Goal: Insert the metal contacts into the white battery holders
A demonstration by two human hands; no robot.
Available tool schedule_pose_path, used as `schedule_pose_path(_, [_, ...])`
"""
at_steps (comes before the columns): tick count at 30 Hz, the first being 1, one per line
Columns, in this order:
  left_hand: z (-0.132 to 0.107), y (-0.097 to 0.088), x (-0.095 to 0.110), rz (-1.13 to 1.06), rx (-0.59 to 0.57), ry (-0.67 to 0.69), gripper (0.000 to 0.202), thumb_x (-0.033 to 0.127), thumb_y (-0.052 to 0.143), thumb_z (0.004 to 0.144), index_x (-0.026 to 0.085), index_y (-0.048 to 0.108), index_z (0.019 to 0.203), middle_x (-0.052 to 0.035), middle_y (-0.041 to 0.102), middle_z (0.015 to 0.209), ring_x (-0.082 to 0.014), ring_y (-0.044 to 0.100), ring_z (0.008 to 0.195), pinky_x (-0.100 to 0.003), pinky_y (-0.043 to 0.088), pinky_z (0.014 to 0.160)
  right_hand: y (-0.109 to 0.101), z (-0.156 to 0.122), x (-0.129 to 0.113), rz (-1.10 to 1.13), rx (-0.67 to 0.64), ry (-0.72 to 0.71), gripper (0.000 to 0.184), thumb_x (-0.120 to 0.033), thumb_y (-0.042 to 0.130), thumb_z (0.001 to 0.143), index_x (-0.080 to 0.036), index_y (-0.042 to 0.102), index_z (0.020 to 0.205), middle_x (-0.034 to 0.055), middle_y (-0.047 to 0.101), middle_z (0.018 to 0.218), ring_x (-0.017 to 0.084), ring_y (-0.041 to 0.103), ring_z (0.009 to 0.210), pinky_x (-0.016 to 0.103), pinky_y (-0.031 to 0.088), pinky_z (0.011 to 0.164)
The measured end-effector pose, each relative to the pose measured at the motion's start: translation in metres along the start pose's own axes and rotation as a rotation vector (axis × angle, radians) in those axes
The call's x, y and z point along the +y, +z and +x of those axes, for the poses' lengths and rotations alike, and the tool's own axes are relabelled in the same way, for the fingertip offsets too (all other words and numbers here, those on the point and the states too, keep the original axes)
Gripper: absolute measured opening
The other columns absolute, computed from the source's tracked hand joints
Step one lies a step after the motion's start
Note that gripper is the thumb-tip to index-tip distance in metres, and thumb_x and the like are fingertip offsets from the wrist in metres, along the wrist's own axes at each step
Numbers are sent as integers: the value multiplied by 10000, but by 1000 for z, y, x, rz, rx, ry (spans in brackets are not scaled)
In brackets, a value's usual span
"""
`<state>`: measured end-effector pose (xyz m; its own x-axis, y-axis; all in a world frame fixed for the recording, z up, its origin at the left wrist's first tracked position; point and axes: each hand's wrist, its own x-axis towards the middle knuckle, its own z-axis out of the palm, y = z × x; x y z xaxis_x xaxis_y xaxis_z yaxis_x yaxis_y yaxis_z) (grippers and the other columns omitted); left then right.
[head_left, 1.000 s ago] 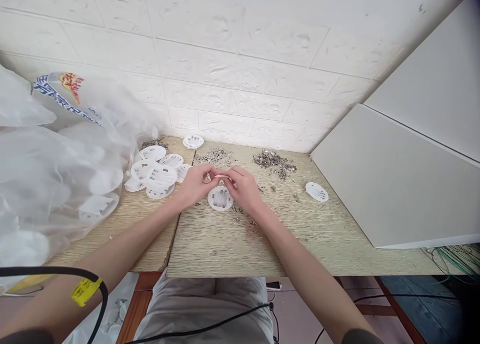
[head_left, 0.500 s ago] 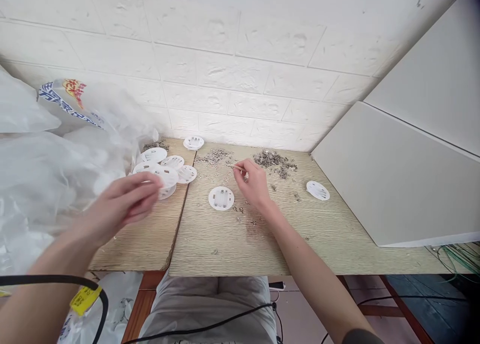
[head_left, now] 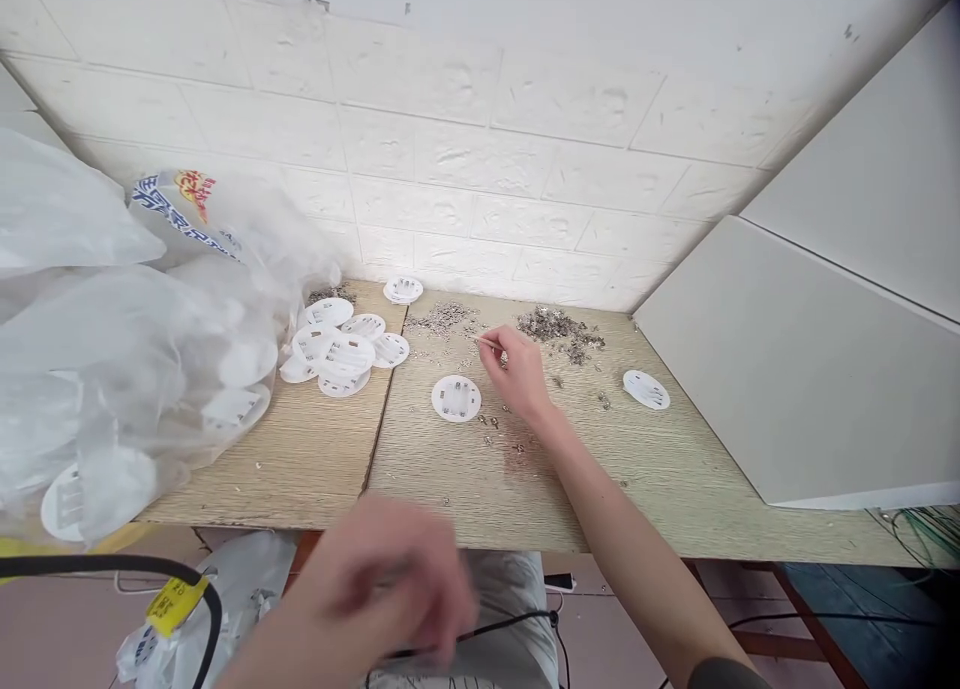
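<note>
My right hand (head_left: 517,371) rests on the wooden table (head_left: 480,479) and pinches a thin stick (head_left: 487,342) between its fingertips, the tip pointing left. Just left of it lies a round white plastic battery holder (head_left: 456,398). Small metal clips (head_left: 555,325) lie heaped behind the hand, and loose ones are scattered around it. My left hand (head_left: 390,589) is pulled back below the table's front edge, over my lap; it is smeared by motion, so its fingers cannot be read.
A pile of white round holders (head_left: 341,349) sits at the left, beside a big clear plastic bag (head_left: 112,339) full of more. One holder (head_left: 646,389) lies at the right, near a grey slanted panel (head_left: 795,369). A black cable (head_left: 112,569) crosses the lower left.
My left hand left the stick and the table, swinging left and then down toward my lap. My right hand kept the stick and stayed almost in place.
</note>
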<state>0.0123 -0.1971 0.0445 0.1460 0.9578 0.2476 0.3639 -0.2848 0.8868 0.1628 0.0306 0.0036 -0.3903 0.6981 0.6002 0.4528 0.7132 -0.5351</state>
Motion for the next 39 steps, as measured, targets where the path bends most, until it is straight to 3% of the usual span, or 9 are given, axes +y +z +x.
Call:
schedule_pose_path(3, [71,18,0,-5,171,159,238,227,447,915,252,659,812,-10,648,679,-149,591,634,-308,470,573,3,-2,3,4,-29,17,128,-237,486,877,-182,573,800,53,635,782,164,550,704,285,410,645])
schedule_pose_path(7, [153,20,-23,-53,399,156,215,146,451,849,196,650,783,-15,681,755,-144,616,723,-286,485,655,4,-2,5,-20,-42,44,146,-235,476,867,-177,585,790,45,639,761,153,538,669,278,398,630])
schedule_pose_path(9, [182,12,-40,-27,466,89,220,120,447,823,186,656,801,-7,668,724,-146,610,709,-283,477,654,4,-1,4,-14,-30,64,155,-249,474,865,-179,590,791,42,640,755,147,522,645,278,396,629])
schedule_pose_path(12, [205,1,-61,84,421,-4,201,113,469,803,167,661,786,-13,670,723,-148,600,694,-292,470,686,3,0,3,37,-11,111,161,-270,485,861,-184,589,775,36,630,731,145,503,629,276,390,623])
schedule_pose_path(16, [204,-2,-76,198,236,30,179,163,505,816,160,684,820,-22,684,763,-142,580,671,-283,451,655,1,2,0,145,11,197,206,-325,509,865,-176,596,752,18,590,677,135,465,603,270,372,608])
schedule_pose_path(20, [190,3,-87,148,177,92,197,264,540,839,180,694,927,-6,665,730,-132,556,630,-258,433,583,1,2,-1,279,7,281,250,-392,541,853,-171,616,765,-3,543,650,123,423,592,262,348,587])
schedule_pose_path(28, [180,7,-93,278,250,149,171,267,567,854,186,696,933,7,685,739,-104,464,548,-250,388,574,3,4,3,524,-59,387,297,-426,600,805,-183,527,650,-34,447,595,104,351,560,259,301,565])
schedule_pose_path(33, [172,1,-91,408,298,249,136,265,577,875,186,685,852,-4,667,737,-125,516,631,-255,395,622,2,4,-1,650,-113,445,292,-454,642,779,-172,592,721,-20,484,645,111,384,600,268,312,596])
schedule_pose_path(39, [170,-3,-94,480,262,260,150,254,569,882,178,675,808,-22,666,767,-141,545,666,-271,398,648,1,3,0,603,-130,413,254,-422,682,740,-180,605,733,-29,449,649,118,376,620,273,303,607])
